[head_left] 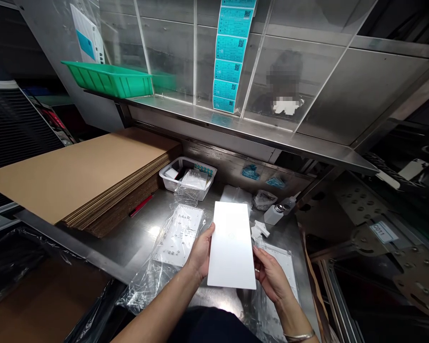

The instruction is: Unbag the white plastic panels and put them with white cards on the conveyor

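A plain white rectangular panel [231, 245] is held up above the metal bench, its long sides running away from me. My left hand [200, 252] grips its left edge, with the thumb along the side and the other fingers hidden behind it. On the right edge, my right hand [270, 274] holds the panel with curled fingers. Left of the panel lies a plastic-wrapped white plate with small marks or parts [180, 234]. Another wrapped white plate [284, 262] lies partly behind my right hand. Crumpled white paper [259, 230] sits just beyond that hand.
Stacked brown cardboard sheets [82, 171] fill the left side, with a red pen [140, 206] beside them. Behind are a white basket [203, 193], a pump bottle [273, 214] and a small bag [265, 199]. A metal shelf [236, 125] overhangs the back, bearing a green tray [110, 81].
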Demonstrator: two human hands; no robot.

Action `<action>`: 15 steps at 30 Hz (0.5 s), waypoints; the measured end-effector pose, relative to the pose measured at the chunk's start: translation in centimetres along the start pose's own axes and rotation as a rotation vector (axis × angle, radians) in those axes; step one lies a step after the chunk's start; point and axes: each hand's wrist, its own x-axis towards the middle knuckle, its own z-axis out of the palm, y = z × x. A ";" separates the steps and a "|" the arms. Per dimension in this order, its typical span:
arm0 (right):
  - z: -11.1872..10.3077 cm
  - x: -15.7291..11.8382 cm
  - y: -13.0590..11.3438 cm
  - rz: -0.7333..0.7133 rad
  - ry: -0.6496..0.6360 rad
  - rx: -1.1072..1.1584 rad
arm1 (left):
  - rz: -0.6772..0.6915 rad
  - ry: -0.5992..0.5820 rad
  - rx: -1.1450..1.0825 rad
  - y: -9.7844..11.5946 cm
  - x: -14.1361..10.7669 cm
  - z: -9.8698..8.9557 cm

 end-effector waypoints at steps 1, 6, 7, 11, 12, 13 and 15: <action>0.0 -0.1 0.1 0.003 -0.004 -0.001 | 0.007 0.009 0.000 0.1 0.0 0.0; 0.2 -0.6 0.4 0.012 -0.007 0.004 | 0.036 0.033 0.016 0.5 0.3 -0.3; 0.3 -0.7 0.4 0.019 0.014 0.008 | 0.038 0.044 0.025 0.5 0.4 -0.4; 1.5 -1.0 0.8 0.077 0.088 0.010 | 0.140 0.096 0.120 0.2 0.3 0.0; 1.9 -1.0 1.2 0.088 0.118 0.014 | 0.196 0.060 0.182 -0.1 0.0 0.4; 2.4 -0.8 1.6 0.095 0.151 0.025 | 0.251 -0.012 0.273 -0.5 -0.4 0.8; 3.0 -0.5 2.7 0.039 0.166 0.063 | 0.306 -0.212 0.522 -1.5 -1.5 1.6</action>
